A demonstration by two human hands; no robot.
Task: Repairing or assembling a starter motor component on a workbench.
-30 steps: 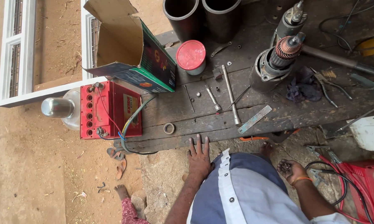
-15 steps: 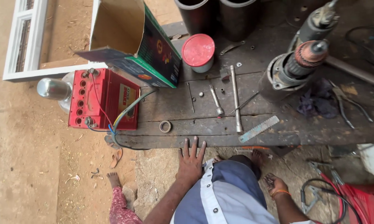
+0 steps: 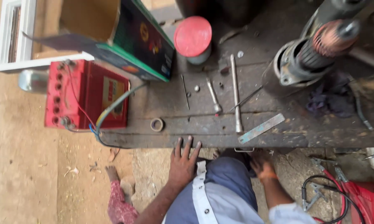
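While your left hand (image 3: 183, 164) rests with spread fingers at the workbench (image 3: 220, 128) edge, the green-edged open carton (image 3: 124, 41) lies above the red battery (image 3: 87, 95); the fingers of your right hand (image 3: 259, 164) I cannot tell.

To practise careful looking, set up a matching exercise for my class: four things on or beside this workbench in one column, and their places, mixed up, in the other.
Things:
1. red battery
2. small ring
3. red-lidded can
4. left hand

Places:
A. spread at the bench's near edge
B. behind the loose bolts, beside the open carton
C. off the bench's left end, wires attached
D. on the bench, just right of the battery

Pairs: 1-C, 2-D, 3-B, 4-A
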